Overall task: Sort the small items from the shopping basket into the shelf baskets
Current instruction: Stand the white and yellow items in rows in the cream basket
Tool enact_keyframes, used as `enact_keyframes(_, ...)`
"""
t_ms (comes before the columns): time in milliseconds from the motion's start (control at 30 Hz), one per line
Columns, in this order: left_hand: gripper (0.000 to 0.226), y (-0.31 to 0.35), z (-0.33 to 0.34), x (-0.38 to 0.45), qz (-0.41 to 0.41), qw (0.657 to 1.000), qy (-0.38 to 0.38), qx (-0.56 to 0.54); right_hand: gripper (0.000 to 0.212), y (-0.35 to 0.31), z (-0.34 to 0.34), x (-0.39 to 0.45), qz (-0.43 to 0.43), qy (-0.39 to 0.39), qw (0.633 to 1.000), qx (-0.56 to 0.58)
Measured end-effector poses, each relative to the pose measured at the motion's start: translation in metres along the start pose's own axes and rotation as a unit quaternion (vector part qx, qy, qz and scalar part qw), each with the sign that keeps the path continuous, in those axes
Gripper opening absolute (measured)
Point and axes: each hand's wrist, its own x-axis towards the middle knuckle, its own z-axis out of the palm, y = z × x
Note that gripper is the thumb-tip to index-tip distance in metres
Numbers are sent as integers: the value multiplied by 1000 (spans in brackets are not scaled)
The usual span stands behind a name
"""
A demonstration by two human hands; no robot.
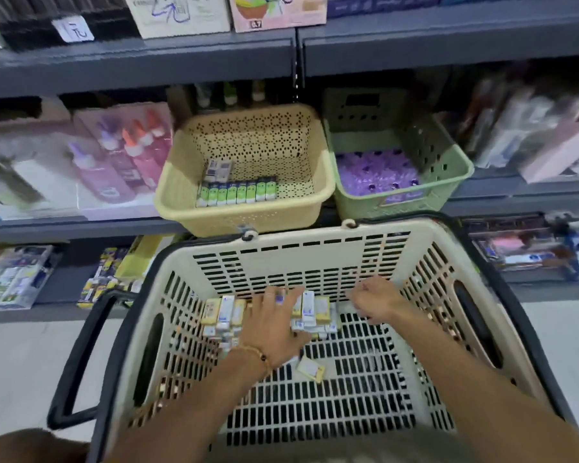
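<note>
Store aisle, grey shelf (137,60) across the far side, pale floor below. Shopping basket (315,248) sits near, both hands inside it. Small boxes (316,310) piled against its far wall; one yellow box (310,369) lies apart, nearer. Left hand (274,324) is spread flat over the pile, fingers (293,295) straight and pressing, no pinch visible. Right hand (376,300) is curled at the pile's right edge; whether it grips a box cannot be told, blur hides the fingertips.

Shelf baskets beyond: yellow basket (244,215) holds a neat row of green boxes (236,192) plus a few white ones; green basket (448,152) holds purple items (375,175).

Risks, judged:
- Flat left hand likely scatters boxes rather than lifting them.
- Boxes look alike; a mixed handful could land in the wrong basket.
- Dropping boxes in carelessly could topple the green row.
- Stray yellow box is easily missed.
</note>
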Motion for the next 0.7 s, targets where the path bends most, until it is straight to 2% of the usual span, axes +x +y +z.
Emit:
enact_keyframes(100, 81, 20, 27, 15, -22, 997, 26, 65, 19, 16, 9, 26, 27, -14, 999, 14)
enact_keyframes(200, 72, 34, 45, 23, -30, 993, 42, 109, 37, 25, 24, 45, 63, -48, 994, 71)
enact_keyframes(300, 62, 35, 48, 21, -13, 991, 56, 123, 33, 28, 41, 55, 69, -66, 992, 79)
enact_keyframes(467, 88, 19, 46, 9, 74, 982, 51, 168, 32, 32, 49, 62, 73, -70, 992, 77)
enact_keyframes(633, 69, 15, 36, 22, 78, 978, 56, 186, 29, 31, 47, 59, 75, -71, 988, 117)
enact_keyframes(700, 73, 17, 37, 22, 79, 975, 55, 198, 29, 31, 46, 55, 74, -72, 986, 127)
